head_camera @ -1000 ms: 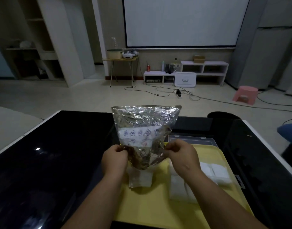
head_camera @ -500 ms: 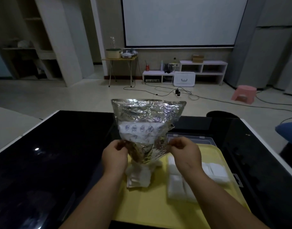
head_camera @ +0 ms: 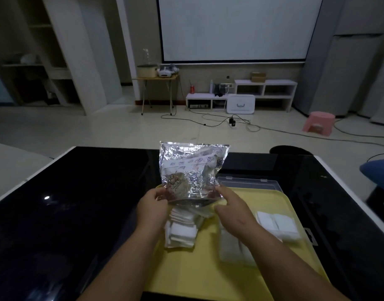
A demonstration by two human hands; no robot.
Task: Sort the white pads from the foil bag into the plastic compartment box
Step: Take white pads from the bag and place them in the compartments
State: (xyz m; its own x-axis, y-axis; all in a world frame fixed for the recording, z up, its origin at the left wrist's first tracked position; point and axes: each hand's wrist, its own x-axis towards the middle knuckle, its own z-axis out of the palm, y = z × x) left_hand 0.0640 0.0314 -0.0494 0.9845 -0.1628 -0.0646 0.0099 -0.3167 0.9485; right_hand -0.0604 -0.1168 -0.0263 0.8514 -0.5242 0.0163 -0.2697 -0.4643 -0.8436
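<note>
Foil bag (head_camera: 192, 170) upended above the tray, with a grip at each lower corner.
Dark bench (head_camera: 89, 192) spreads under and around both grips. Directly below them sits the yellow tray (head_camera: 208, 268), and just beyond the right grip (head_camera: 232, 208) lies the clear plastic compartment box (head_camera: 249, 184), though I can't tell whether it is open or lidded. Between the two grips hangs the bag, mouth down and label upside down. The left grip (head_camera: 153, 206) has its fingers curled round one corner, and the right grip pinches the other between thumb and forefinger. A heap of white pads (head_camera: 182, 230) lies right beneath the left grip, and a few loose pads (head_camera: 278, 224) lie flat off to the right of the right grip. To me this looks like the emptying step, with sorting not begun. Next the bag wants setting aside, so a grip is free to lift single pads across to the box.
</note>
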